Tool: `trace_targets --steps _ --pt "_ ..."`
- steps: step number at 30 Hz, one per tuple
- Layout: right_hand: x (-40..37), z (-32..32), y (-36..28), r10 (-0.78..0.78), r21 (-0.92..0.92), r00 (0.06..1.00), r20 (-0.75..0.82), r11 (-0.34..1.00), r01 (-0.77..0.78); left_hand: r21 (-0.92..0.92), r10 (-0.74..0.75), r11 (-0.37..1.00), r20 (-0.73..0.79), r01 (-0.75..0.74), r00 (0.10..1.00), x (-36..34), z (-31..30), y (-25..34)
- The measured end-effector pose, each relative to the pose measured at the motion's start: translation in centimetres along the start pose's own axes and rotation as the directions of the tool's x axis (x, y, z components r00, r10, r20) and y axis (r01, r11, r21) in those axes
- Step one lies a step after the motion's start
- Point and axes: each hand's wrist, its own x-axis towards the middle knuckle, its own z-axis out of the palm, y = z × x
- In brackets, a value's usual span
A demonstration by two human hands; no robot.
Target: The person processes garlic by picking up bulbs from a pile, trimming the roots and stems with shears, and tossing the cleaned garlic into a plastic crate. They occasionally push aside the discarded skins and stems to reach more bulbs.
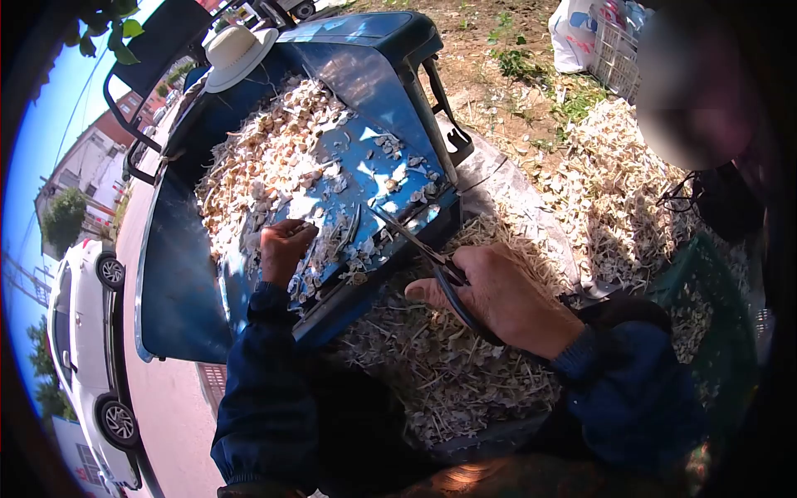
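Observation:
My right hand [515, 297] grips a pair of scissors [413, 238] with dark handles; the blades point up and left over the edge of a blue cart bed [178, 274]. My left hand [286, 247] is closed low over the bed, its fingers curled together, and whatever they hold is hidden. Beyond it, a heap of pale garlic [270, 153] fills the upper part of the bed. Loose dry skins and small bits [353, 249] lie between the two hands on the blue metal.
Cut stalks and skins [457, 378] cover the ground below the cart; another pale heap [618, 183] lies right. A straw hat [239, 56] rests on the cart's rim. Beside a white crate [614, 60], a person sits at right. A white car [87, 357] stands left.

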Motion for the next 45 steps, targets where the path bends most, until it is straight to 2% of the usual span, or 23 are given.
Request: trace_targets --steps 2,3,5,7,8,11,13,17,20,22,23,24,25,28,30,32,33,35,37,39,41,43,45 --pt "0.2 0.9 0.0 0.038 -0.160 0.999 0.030 0.987 -0.033 -0.050 -0.031 0.998 0.056 0.034 0.998 -2.1 0.1 4.4" --pt "0.1 1.5 0.1 0.047 -0.163 0.999 0.025 0.986 -0.042 -0.101 -0.067 0.992 0.112 0.078 0.991 -3.3 0.4 6.2" --pt "0.0 2.3 0.3 -0.071 -0.190 0.994 -0.088 0.980 0.053 -0.207 -0.068 0.974 0.140 0.096 0.988 -5.4 1.0 8.7" --pt "-0.3 1.8 -0.4 -0.033 -0.200 0.999 -0.027 0.979 0.026 -0.304 -0.033 0.950 0.145 0.077 0.989 -7.2 1.3 10.8" --pt "-0.5 1.8 -0.5 -0.046 -0.235 0.999 -0.024 0.971 0.040 -0.267 -0.049 0.960 0.144 0.086 0.988 -7.8 1.4 11.7" --pt "-0.8 2.1 -0.1 -0.099 -0.314 0.995 -0.019 0.945 0.088 -0.311 0.007 0.949 0.166 0.046 0.986 -9.3 2.0 12.3" --pt "-1.1 2.4 0.3 -0.218 -0.413 0.970 -0.106 0.897 0.156 -0.268 -0.006 0.962 0.163 0.050 0.987 -9.7 2.2 12.7" --pt "-1.4 2.1 0.3 -0.281 -0.485 0.955 -0.092 0.851 0.203 -0.349 0.009 0.937 0.115 0.031 0.993 -10.1 2.4 13.3" --pt "-1.4 1.6 0.3 -0.261 -0.372 0.965 -0.032 0.899 0.231 -0.295 0.018 0.955 0.102 0.013 0.995 -10.3 2.0 13.8" --pt "-1.3 2.2 1.2 -0.321 -0.153 0.941 -0.109 0.941 0.303 -0.242 0.021 0.970 0.091 0.002 0.996 -10.6 2.0 14.0" --pt "-1.3 2.2 1.2 -0.322 -0.153 0.941 -0.107 0.940 0.304 -0.218 0.113 0.972 0.082 -0.093 0.990 -10.8 2.2 14.3" --pt "-1.3 2.0 1.0 -0.170 0.117 0.985 0.021 0.979 0.166 -0.192 0.203 0.964 0.073 -0.186 0.976 -10.9 2.2 14.5" --pt "-1.2 1.9 0.9 -0.051 0.352 0.981 0.185 0.936 -0.018 -0.192 0.203 0.963 0.067 -0.188 0.977 -10.9 1.9 14.6" --pt "-1.2 2.3 0.7 -0.004 0.461 0.976 0.220 0.882 -0.100 -0.173 0.266 0.953 0.086 -0.248 0.960 -11.0 1.4 14.9" --pt "-1.1 2.0 0.1 0.017 0.496 0.975 0.223 0.859 -0.129 -0.207 0.110 0.974 0.084 -0.091 0.990 -11.3 0.5 14.9" --pt "-0.7 0.5 -0.9 0.127 0.597 0.939 0.320 0.743 -0.304 -0.245 0.100 0.966 0.073 -0.079 0.992 -11.3 -0.2 14.4" --pt "-0.4 0.2 -1.0 0.103 0.599 0.935 0.338 0.743 -0.298 -0.284 0.083 0.957 0.069 -0.061 0.994 -11.5 -0.9 14.2" --pt "-0.1 -0.1 -1.0 0.105 0.529 0.951 0.291 0.810 -0.252 -0.200 0.054 0.979 0.028 -0.047 0.998 -12.4 -3.2 14.1" --pt "0.1 0.1 -1.4 0.089 0.453 0.976 0.197 0.875 -0.171 -0.231 -0.005 0.973 -0.007 0.003 1.000 -13.6 -6.7 13.4" --pt "0.3 0.4 -1.5 0.132 0.435 0.973 0.189 0.877 -0.204 -0.219 -0.083 0.974 -0.108 0.058 0.991 -16.0 -10.6 12.7" --pt "0.0 0.3 -1.9 0.073 0.462 0.985 0.157 0.876 -0.138 -0.149 -0.186 0.976 -0.172 0.161 0.967 -20.1 -14.4 10.6" --pt "-0.2 0.1 -2.3 0.032 0.422 0.990 0.136 0.902 -0.088 -0.090 -0.428 0.903 -0.116 0.419 0.896 -25.8 -17.4 8.8" --pt "-0.6 -0.1 -2.5 -0.001 0.385 0.992 0.123 0.922 -0.047 0.033 -0.712 0.701 -0.026 0.712 0.702 -32.3 -19.3 6.7"
